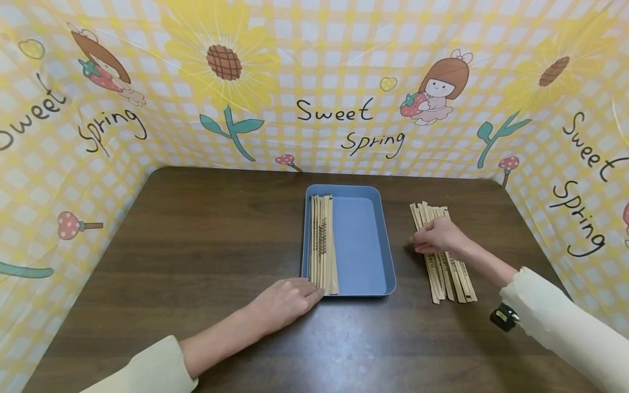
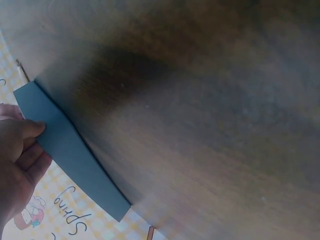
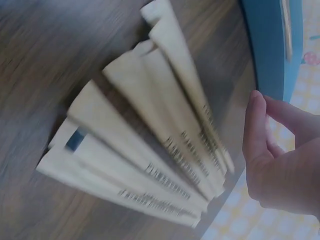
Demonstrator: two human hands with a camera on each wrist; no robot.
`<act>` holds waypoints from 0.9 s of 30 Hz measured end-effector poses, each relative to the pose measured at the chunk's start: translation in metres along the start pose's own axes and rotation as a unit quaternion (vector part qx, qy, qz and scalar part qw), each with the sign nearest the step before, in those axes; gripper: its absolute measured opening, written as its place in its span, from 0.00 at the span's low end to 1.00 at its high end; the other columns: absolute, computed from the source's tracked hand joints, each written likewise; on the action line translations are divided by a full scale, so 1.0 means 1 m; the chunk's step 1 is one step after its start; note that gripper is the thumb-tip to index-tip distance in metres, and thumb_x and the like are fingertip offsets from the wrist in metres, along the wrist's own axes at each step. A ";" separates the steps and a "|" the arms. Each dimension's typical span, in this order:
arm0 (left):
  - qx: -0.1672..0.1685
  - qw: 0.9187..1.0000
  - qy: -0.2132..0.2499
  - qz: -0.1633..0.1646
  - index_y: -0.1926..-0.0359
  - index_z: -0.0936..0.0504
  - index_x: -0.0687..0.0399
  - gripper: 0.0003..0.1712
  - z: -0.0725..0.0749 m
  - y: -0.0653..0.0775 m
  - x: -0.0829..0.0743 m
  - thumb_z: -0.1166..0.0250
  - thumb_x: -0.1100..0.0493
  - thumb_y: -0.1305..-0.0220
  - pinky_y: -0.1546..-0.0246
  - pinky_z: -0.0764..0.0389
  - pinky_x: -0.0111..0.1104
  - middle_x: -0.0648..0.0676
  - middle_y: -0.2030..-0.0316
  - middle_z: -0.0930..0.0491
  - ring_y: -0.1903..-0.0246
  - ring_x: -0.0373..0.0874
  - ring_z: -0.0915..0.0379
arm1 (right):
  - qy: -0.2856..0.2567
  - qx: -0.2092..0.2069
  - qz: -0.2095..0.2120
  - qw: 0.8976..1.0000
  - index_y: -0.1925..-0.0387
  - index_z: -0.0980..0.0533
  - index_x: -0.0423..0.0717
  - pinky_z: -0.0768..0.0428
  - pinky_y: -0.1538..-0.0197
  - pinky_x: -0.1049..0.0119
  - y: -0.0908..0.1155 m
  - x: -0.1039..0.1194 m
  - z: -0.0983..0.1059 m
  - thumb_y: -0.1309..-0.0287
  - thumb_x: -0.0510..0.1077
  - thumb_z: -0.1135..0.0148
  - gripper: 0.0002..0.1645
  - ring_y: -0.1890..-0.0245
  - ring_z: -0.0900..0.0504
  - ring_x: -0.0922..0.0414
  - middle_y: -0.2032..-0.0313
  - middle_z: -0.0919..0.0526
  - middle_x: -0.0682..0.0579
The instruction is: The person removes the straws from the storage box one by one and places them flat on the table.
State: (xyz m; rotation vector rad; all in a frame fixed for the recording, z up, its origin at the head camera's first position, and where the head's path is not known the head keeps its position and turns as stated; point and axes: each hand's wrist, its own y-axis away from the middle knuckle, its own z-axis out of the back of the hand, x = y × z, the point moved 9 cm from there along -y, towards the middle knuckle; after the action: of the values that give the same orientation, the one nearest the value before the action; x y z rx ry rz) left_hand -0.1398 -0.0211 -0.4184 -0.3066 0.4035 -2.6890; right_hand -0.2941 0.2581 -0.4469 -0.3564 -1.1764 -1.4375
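Near its lower-left corner, a blue tray [image 1: 361,245] is gripped by my left hand [image 1: 287,303]; the left wrist view shows the thumb on the tray's outer wall [image 2: 75,150]. Several paper-wrapped chopsticks [image 1: 322,240] lie lengthwise along the left side inside the tray. My right hand [image 1: 442,234] is over a second group of wrapped chopsticks [image 1: 449,273] to the right of the tray. Its thumb and finger come together at the tips, with nothing visible between them in the right wrist view. These packets [image 3: 150,135] fan out slightly, with printed lettering on their sleeves.
Tray and chopsticks rest on a dark brown wooden table [image 1: 211,229]. A yellow checked cloth [image 1: 334,65] printed with flowers and figures encloses the back and both sides. A small black device [image 1: 504,317] hangs at the right sleeve.
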 end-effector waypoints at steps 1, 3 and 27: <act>0.000 1.000 0.000 0.000 0.53 0.14 0.60 0.16 0.000 0.000 0.000 0.30 0.71 0.44 0.51 0.17 0.32 0.52 0.61 0.14 0.60 0.43 0.18 | -0.008 0.002 0.001 1.000 0.55 0.22 0.20 0.13 0.57 0.59 0.000 0.002 -0.003 0.37 0.33 0.39 0.16 0.69 0.13 0.57 0.59 0.15 0.33; -0.001 1.000 0.000 -0.001 0.53 0.14 0.60 0.16 -0.001 0.000 0.000 0.30 0.71 0.43 0.52 0.17 0.32 0.52 0.62 0.14 0.60 0.43 0.18 | -0.024 0.003 -0.002 1.000 0.53 0.23 0.19 0.14 0.55 0.59 -0.001 0.007 -0.007 0.37 0.32 0.39 0.17 0.69 0.13 0.59 0.58 0.15 0.33; 0.000 1.000 -0.005 -0.001 0.53 0.14 0.60 0.16 -0.001 0.001 0.000 0.30 0.70 0.44 0.52 0.17 0.32 0.51 0.61 0.14 0.60 0.42 0.18 | -0.097 0.044 0.031 0.994 0.53 0.22 0.21 0.15 0.51 0.55 -0.027 0.066 -0.088 0.39 0.31 0.36 0.15 0.66 0.13 0.55 0.62 0.14 0.36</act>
State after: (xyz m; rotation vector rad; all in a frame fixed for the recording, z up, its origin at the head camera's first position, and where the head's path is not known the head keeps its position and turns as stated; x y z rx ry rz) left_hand -0.1404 -0.0215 -0.4197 -0.3198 0.4005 -2.6889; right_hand -0.3002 0.1445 -0.4464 -0.4752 -1.3688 -1.3135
